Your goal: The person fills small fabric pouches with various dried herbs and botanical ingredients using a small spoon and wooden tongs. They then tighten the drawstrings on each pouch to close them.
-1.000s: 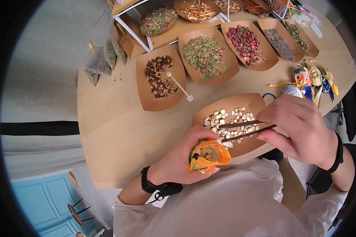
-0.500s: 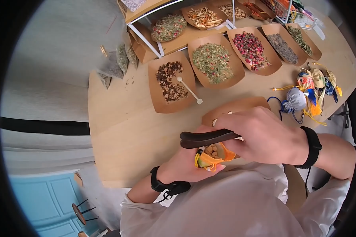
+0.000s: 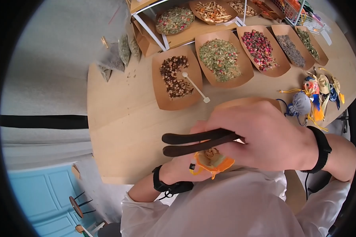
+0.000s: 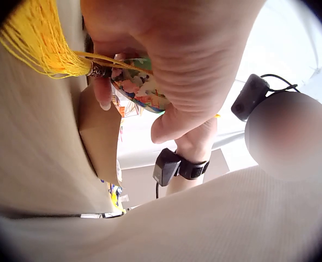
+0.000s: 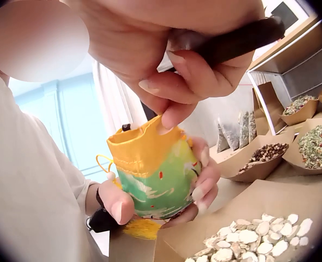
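My left hand [image 3: 186,168] holds a small fabric pouch [image 3: 213,162] with an orange rim, its mouth facing up and brown pieces inside. Green patterned cloth of the pouch [image 5: 158,183] shows in the right wrist view, with fingers curled round it. A yellow tassel [image 4: 41,38] hangs from it in the left wrist view. My right hand [image 3: 261,134] grips dark tongs [image 3: 197,142] and its fingertips touch the pouch's rim. Behind the hands lies a paper tray [image 5: 177,243] of pale round slices [image 5: 248,237], mostly covered in the head view.
Paper trays of dark chips [image 3: 174,85], green herbs [image 3: 219,59], red buds [image 3: 259,51] and grey buds [image 3: 290,49] stand along the back. A white spoon [image 3: 195,87] lies on the nearest one. Finished-looking pouches [image 3: 300,103] lie at the right, a shelf [image 3: 178,38] behind.
My right hand has come left from the tray of slices to the pouch. The tongs have swung round, so their dark ends point left, and the fingers have reached the pouch's rim.
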`<act>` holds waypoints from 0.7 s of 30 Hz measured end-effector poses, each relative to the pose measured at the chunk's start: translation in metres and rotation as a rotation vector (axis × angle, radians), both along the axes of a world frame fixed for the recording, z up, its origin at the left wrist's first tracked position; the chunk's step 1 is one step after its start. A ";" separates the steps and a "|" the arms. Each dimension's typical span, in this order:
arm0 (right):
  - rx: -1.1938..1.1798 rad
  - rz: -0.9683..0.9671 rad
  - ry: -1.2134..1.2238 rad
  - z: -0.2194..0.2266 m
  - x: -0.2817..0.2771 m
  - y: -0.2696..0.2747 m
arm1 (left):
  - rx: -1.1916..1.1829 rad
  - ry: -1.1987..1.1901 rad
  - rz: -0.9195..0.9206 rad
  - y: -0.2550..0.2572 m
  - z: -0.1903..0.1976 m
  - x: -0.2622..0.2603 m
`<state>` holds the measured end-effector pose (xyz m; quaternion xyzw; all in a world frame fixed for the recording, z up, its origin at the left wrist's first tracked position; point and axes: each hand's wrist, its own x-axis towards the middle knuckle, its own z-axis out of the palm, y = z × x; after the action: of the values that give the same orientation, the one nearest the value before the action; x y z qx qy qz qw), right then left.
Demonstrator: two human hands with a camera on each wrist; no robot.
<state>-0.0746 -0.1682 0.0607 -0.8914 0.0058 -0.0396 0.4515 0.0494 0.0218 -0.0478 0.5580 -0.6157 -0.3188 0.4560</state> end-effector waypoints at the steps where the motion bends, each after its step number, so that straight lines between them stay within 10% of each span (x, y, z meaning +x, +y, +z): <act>1: -0.013 -0.013 0.022 0.003 -0.001 -0.004 | 0.001 -0.009 0.003 -0.002 -0.001 -0.001; 8: -0.134 -0.246 0.158 0.035 -0.049 -0.065 | -0.076 0.024 0.118 -0.010 0.001 0.003; 14: -0.758 -0.134 0.032 0.013 -0.098 -0.078 | -0.012 0.158 0.121 -0.011 -0.005 0.001; 21: -0.829 -0.039 0.121 0.000 -0.112 -0.062 | 0.017 0.178 0.086 -0.011 -0.004 0.000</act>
<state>-0.1867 -0.2306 0.0604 -0.9981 0.0329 0.0053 0.0523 0.0498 0.0111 -0.0516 0.5571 -0.5457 -0.3523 0.5174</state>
